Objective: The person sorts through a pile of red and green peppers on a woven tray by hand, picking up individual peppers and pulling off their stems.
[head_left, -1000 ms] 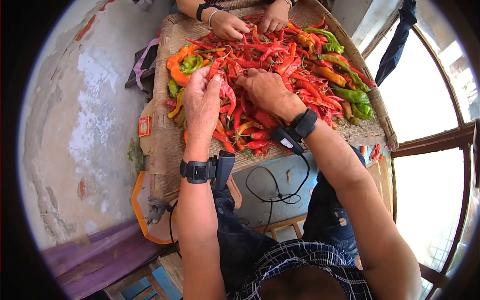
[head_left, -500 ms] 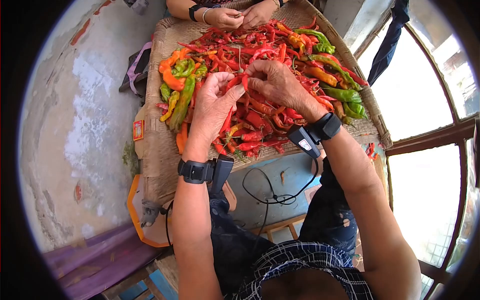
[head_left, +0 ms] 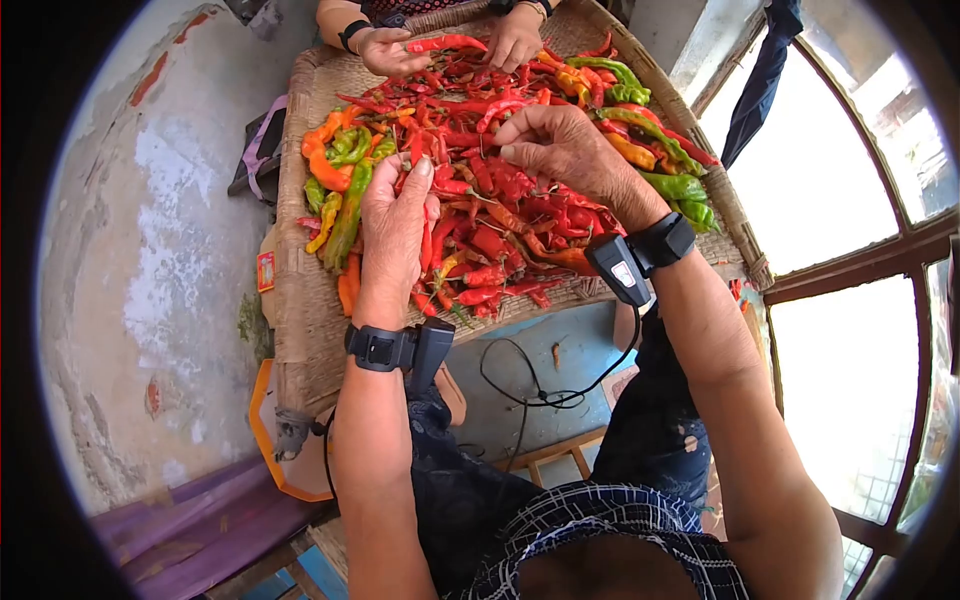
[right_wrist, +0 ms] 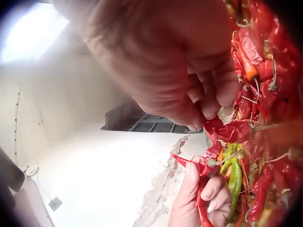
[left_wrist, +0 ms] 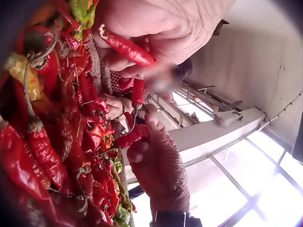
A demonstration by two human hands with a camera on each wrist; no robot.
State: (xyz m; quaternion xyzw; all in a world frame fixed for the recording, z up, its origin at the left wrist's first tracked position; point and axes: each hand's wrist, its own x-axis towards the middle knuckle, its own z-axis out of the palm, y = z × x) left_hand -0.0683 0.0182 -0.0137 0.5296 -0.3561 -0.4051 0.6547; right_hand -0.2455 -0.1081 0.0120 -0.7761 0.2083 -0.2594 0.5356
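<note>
My left hand (head_left: 395, 215) grips red chili peppers (right_wrist: 202, 208) over the left part of a pile. One more chili pepper (left_wrist: 127, 48) sticks out past its fingers in the left wrist view, its stem end pointing outward. To the right, my right hand (head_left: 580, 160) pinches a wrinkled red chili pepper (right_wrist: 229, 131) between thumb and fingertips. The two hands are a short way apart. Beneath them the pile of red chilies (head_left: 510, 185), many with dry stems, covers the middle of a woven tray (head_left: 320, 340).
Green peppers (head_left: 680, 187) line the tray's right side; orange peppers (head_left: 322, 150) and green ones lie at its left. Across the tray, another person's hands (head_left: 512, 38) work at the far edge. A black cable (head_left: 540, 400) hangs below my right wrist. A window stands at right.
My hands came together over the pile at a red chili, then moved apart, the right hand going right. The other person's hands separated, with a long red chili now by one of them.
</note>
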